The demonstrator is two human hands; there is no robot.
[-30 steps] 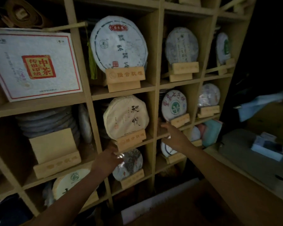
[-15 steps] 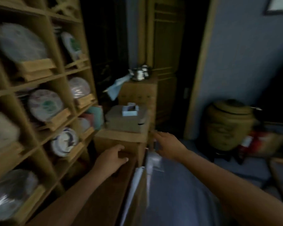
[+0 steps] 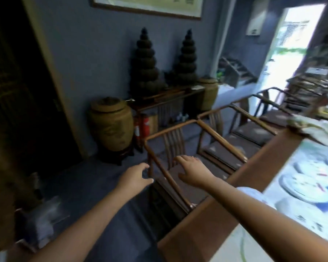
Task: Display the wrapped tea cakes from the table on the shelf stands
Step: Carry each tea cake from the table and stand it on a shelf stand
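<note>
Several round wrapped tea cakes (image 3: 305, 186), white with printed marks, lie blurred on the long wooden table (image 3: 240, 182) at the right. My left hand (image 3: 135, 176) hangs in the air over the floor, fingers loosely spread, holding nothing. My right hand (image 3: 192, 170) is stretched forward above a chair seat, fingers straight, palm down, also holding nothing. Both hands are well left of the tea cakes. The shelf with its stands is out of view.
A row of wooden armchairs (image 3: 170, 148) stands along the table's left edge. A big lidded jar (image 3: 111, 125) and a dark console table (image 3: 169, 99) with two stacked black towers are against the grey wall. A bright doorway (image 3: 291, 44) opens at the back right.
The view has swung right, from the shelf of tea cakes past a cabinet to the chairs and table. Both hands left the shelf and now hover free.
</note>
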